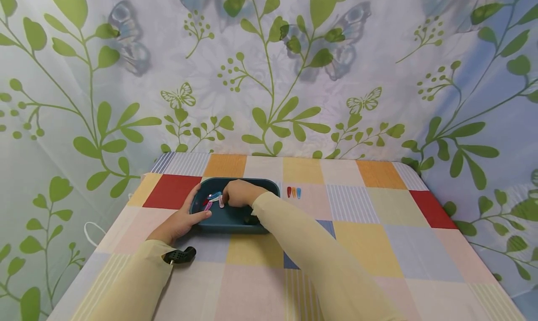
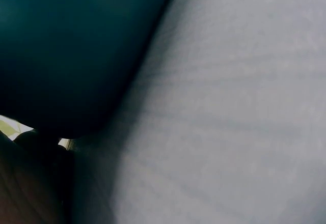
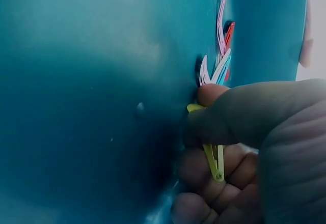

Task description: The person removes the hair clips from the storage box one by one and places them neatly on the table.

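A dark teal tray [image 1: 235, 229] stands on the patchwork cloth. My left hand [image 1: 178, 223] grips its left end, thumb over the near corner and fingers along the outer wall. Inside the tray, my right hand [image 1: 241, 193] pinches a yellow snap hair clip [image 3: 219, 175] between thumb and fingers. Close by, at the tray's left side, lie loose hair clips: a pink clip [image 3: 220, 23], a red clip [image 3: 229, 35] and a blue clip [image 1: 214, 196] among them. The left wrist view holds mostly the tray's dark outer wall [image 2: 76, 46] and the cloth.
Right of the tray, a red clip [image 1: 289, 191], an orange clip [image 1: 293, 192] and a blue clip [image 1: 299, 193] lie in a row. A white cable [image 1: 93, 225] loops at the table's left edge. Behind hangs a leaf-patterned curtain [image 1: 269, 78].
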Demonstrator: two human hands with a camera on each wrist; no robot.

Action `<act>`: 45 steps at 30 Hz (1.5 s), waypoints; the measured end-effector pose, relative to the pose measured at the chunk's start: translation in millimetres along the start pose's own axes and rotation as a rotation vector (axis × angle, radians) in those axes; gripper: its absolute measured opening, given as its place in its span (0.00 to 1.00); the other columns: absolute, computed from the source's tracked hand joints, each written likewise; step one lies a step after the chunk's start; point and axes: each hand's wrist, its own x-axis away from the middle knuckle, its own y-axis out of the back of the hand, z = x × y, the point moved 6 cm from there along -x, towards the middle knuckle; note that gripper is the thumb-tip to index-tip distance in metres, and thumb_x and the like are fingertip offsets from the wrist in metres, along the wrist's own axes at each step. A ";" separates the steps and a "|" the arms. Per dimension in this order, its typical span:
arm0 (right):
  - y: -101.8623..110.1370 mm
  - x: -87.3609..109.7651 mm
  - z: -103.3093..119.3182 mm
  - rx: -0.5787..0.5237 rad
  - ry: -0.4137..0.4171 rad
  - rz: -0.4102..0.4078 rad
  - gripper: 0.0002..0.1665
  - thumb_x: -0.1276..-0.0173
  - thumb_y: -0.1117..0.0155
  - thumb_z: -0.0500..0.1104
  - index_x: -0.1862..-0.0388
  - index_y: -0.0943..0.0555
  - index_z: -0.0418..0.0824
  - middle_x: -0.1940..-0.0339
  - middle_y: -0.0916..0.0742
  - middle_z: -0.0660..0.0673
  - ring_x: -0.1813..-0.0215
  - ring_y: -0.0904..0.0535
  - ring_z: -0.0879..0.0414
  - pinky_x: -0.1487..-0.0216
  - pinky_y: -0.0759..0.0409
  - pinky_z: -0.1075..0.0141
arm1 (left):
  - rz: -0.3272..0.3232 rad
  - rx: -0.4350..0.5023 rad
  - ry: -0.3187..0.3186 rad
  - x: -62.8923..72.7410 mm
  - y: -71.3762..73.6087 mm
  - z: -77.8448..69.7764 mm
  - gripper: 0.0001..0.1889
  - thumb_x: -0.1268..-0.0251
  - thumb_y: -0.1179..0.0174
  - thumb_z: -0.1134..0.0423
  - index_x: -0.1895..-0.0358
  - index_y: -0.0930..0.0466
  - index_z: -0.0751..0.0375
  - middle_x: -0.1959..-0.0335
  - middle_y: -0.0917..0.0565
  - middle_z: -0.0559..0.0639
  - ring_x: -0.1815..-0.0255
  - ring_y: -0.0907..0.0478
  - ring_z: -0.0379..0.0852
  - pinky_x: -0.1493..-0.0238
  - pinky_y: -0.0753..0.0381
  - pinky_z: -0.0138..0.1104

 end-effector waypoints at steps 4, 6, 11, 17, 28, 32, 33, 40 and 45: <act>4.5 5.3 -2.2 -0.074 0.016 -0.013 0.14 0.22 0.38 0.41 0.47 0.08 0.49 0.49 0.07 0.54 0.48 0.16 0.61 0.37 0.17 0.65 | 0.005 0.000 -0.005 -1.2 -0.9 1.1 0.56 0.28 0.37 0.44 0.15 0.76 0.27 0.12 0.64 0.61 0.15 0.61 0.69 0.21 0.48 0.72; 10.5 9.2 -3.0 -0.114 0.029 -0.034 0.13 0.22 0.37 0.42 0.48 0.07 0.50 0.50 0.07 0.54 0.47 0.16 0.60 0.38 0.17 0.65 | 0.003 -0.003 -0.011 -1.5 -0.9 0.8 0.56 0.28 0.37 0.44 0.15 0.76 0.28 0.12 0.63 0.62 0.15 0.61 0.69 0.21 0.47 0.71; 28.9 24.1 -7.5 -0.186 0.055 -0.056 0.16 0.21 0.39 0.42 0.44 0.09 0.47 0.49 0.07 0.53 0.43 0.14 0.57 0.40 0.16 0.63 | 0.000 -0.012 -0.009 -0.7 -1.1 -0.8 0.56 0.29 0.37 0.44 0.15 0.76 0.28 0.12 0.63 0.62 0.15 0.60 0.69 0.21 0.46 0.71; 47.5 49.4 -23.3 -0.291 0.069 -0.086 0.18 0.17 0.43 0.43 0.38 0.12 0.44 0.46 0.07 0.48 0.44 0.12 0.52 0.53 0.19 0.64 | 0.001 -0.025 0.009 1.6 -0.8 -0.6 0.57 0.29 0.36 0.42 0.16 0.77 0.26 0.13 0.63 0.62 0.16 0.60 0.70 0.22 0.47 0.73; 77.0 115.9 -80.9 -0.504 -0.062 -0.250 0.23 0.17 0.43 0.42 0.27 0.20 0.45 0.33 0.13 0.45 0.54 0.13 0.47 0.53 0.14 0.62 | 0.006 -0.058 0.014 0.5 1.5 2.0 0.58 0.29 0.37 0.41 0.16 0.80 0.25 0.13 0.66 0.64 0.16 0.62 0.73 0.24 0.45 0.75; 77.6 135.8 -111.4 -0.575 -0.143 -0.314 0.24 0.18 0.42 0.42 0.26 0.21 0.46 0.36 0.12 0.44 0.50 0.12 0.49 0.48 0.12 0.59 | 0.006 -0.058 0.014 0.3 1.8 1.0 0.58 0.28 0.37 0.41 0.17 0.81 0.25 0.13 0.67 0.64 0.16 0.63 0.73 0.24 0.48 0.76; 76.8 139.5 -118.8 -0.578 -0.160 -0.325 0.24 0.18 0.43 0.42 0.26 0.21 0.45 0.37 0.12 0.43 0.50 0.12 0.49 0.51 0.13 0.60 | 0.004 -0.057 0.016 0.5 2.0 0.9 0.58 0.28 0.37 0.41 0.17 0.81 0.25 0.13 0.67 0.64 0.16 0.63 0.74 0.24 0.48 0.76; 65.6 160.6 -156.3 -0.528 -0.251 -0.378 0.22 0.20 0.40 0.40 0.30 0.19 0.44 0.44 0.11 0.42 0.49 0.12 0.46 0.59 0.16 0.61 | 0.001 -0.038 0.025 -0.4 1.6 2.6 0.57 0.28 0.37 0.41 0.17 0.80 0.23 0.12 0.68 0.62 0.15 0.65 0.73 0.24 0.50 0.77; 49.2 168.2 -180.4 -0.607 -0.314 -0.408 0.23 0.23 0.38 0.37 0.31 0.19 0.37 0.49 0.11 0.39 0.51 0.11 0.45 0.47 0.11 0.54 | 0.014 -0.035 0.015 -1.4 -0.1 3.2 0.58 0.28 0.37 0.42 0.18 0.81 0.23 0.13 0.69 0.64 0.16 0.65 0.74 0.25 0.50 0.78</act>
